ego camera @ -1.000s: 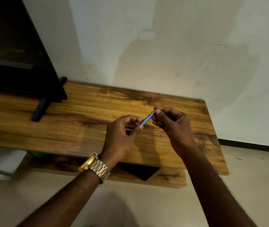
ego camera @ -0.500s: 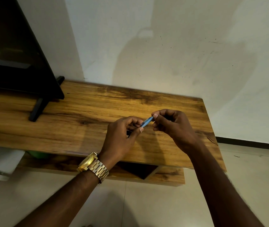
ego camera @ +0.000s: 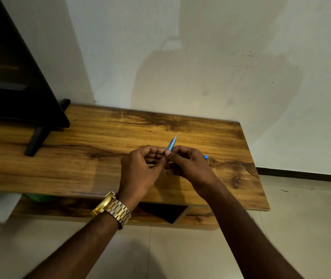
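Two hands are meeting above the tabletop (ego camera: pixel 100 141), left hand (ego camera: pixel 140 170) and right hand (ego camera: pixel 190 166) fingers both pinching the blue pen (ego camera: pixel 171 143), now tilting tip-away instead of level. Blue piece (ego camera: pixel 206 157) is poking past right knuckles; probably cap separating.

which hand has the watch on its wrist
The left hand: a gold watch sits on its wrist, while the right hand has a bare wrist.

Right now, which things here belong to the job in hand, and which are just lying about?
In the job: blue pen, pinched by left hand and right hand; small blue piece peeking past the right hand.
Lying about: wooden stand, black screen on it, green thing under its top.
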Demonstrator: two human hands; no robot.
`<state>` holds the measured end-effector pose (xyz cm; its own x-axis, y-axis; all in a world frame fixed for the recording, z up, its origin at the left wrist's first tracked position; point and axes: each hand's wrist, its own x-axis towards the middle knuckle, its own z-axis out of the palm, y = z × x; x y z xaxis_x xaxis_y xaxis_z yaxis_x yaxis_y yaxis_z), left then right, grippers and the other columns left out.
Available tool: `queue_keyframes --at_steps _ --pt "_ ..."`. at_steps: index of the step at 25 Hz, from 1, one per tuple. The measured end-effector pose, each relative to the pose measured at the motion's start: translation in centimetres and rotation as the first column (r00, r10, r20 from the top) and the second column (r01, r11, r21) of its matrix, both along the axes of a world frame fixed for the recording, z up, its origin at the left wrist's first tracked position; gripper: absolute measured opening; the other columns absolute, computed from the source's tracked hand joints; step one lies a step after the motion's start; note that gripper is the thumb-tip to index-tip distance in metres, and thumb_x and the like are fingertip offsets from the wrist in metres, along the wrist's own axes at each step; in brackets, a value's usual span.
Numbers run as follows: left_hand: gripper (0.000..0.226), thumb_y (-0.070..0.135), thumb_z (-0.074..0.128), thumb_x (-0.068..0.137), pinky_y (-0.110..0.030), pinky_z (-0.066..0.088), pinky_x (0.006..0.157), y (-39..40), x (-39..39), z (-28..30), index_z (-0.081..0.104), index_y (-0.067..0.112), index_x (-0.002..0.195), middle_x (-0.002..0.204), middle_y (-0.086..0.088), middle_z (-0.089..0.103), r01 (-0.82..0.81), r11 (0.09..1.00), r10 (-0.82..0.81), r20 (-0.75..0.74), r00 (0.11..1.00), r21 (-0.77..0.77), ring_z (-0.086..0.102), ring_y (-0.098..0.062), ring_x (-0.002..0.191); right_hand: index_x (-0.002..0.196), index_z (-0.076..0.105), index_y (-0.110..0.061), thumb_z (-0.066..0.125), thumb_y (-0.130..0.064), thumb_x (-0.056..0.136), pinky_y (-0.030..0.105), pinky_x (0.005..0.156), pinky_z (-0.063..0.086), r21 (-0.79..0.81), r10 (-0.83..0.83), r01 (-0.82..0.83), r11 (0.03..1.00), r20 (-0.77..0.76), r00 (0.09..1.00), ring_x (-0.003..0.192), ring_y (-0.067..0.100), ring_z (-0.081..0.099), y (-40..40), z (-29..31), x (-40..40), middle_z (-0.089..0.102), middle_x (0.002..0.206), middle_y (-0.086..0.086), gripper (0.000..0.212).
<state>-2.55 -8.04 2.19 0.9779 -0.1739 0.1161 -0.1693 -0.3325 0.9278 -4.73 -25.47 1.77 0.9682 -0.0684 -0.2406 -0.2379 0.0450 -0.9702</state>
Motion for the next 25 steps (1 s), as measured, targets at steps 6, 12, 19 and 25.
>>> queue_keyframes --at_steps 6,12,19,25 --pt "0.014 0.033 0.084 0.091 -0.007 0.058 0.07 3.2 2.3 0.5 0.079 0.031 0.103 0.089 0.021 0.077 -0.058 0.987 0.045 0.081 0.996 0.152 0.073 0.01 0.088 0.099 0.08 -0.014 0.079 -0.027 0.101 0.02 0.065 0.061 -0.318 -0.247 0.245 0.916 0.034 0.968 0.067 0.009 0.079 -2.4 -0.5 1.1 0.082 0.079 0.003 0.013" --pt "0.039 0.023 0.083 0.092 -0.04 0.062 0.095 6.3 4.0 -2.2 0.074 0.022 0.129 0.124 -0.004 0.068 -0.08 0.856 0.077 0.027 0.997 0.51 0.073 -0.018 0.107 0.1 0.078 -0.013 0.089 -0.027 0.091 0.025 0.06 0.065 -0.622 -0.279 0.304 0.721 0.141 0.95 0.063 0.006 0.077 -1.5 -2.7 2.0 0.079 0.076 -0.003 0.02" --pt "0.04 0.032 0.074 0.099 -0.038 0.061 0.085 5.1 3.6 -2.5 0.069 0.031 0.139 0.132 -0.002 0.058 -0.06 0.734 0.032 0.054 0.998 0.677 0.063 -0.022 0.115 0.096 0.08 -0.019 0.082 -0.04 0.096 0.012 0.062 0.057 -0.715 -0.227 0.301 0.631 0.201 0.953 0.069 0.002 0.072 -1.9 -2.3 2.1 0.076 0.078 -0.009 0.022" --pt "0.021 0.029 0.074 0.1 -0.034 0.053 0.073 4.7 3.6 -2.0 0.079 0.028 0.12 0.121 -0.002 0.067 -0.102 0.693 0.052 0.091 0.994 0.714 0.068 -0.022 0.108 0.11 0.084 -0.014 0.074 -0.025 0.103 0.002 0.078 0.046 -0.713 -0.451 0.538 0.451 0.338 0.826 0.075 -0.005 0.065 -8.6 0.7 1.0 0.077 0.088 -0.006 0.016"
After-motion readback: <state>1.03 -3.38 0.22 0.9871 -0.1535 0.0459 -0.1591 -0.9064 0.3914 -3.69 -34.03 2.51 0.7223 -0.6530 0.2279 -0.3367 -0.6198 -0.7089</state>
